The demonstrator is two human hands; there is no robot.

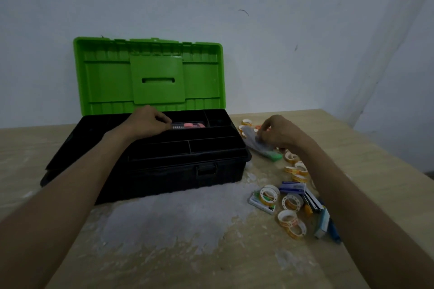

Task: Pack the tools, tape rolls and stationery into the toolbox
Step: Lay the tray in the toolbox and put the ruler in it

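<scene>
1. So far only a small part of the packing looks done: the toolbox (164, 166) stands open toward the far edge of the tabletop (164, 253), its green lid (150, 77) upright against the wall. The one item I can make out in it is a pink-and-clear case (190, 125), in a rear compartment of the black tray (211, 145).
2. Both hands are well apart. The left hand (146, 122) is over that rear compartment, fingers curled on the left end of the case, apparently setting it in place.
3. The right hand (279, 134) is beside the toolbox's right end, pinching a clear packet (254, 142) with a green end that lies on the tabletop; this is probably the next item to go in.
4. Most of the work is left. Many tape rolls (292, 202) are scattered along the right side of the tabletop, from beside the toolbox's far corner down toward the near edge.
5. Among them lie a blue box (292, 187), a white-and-green box (260, 202) and some blue stationery (326, 223) partly hidden by the right forearm; what exactly it is, I cannot tell.
6. The front tray compartments look dark and unfilled, though the light is too dim to be sure.
</scene>
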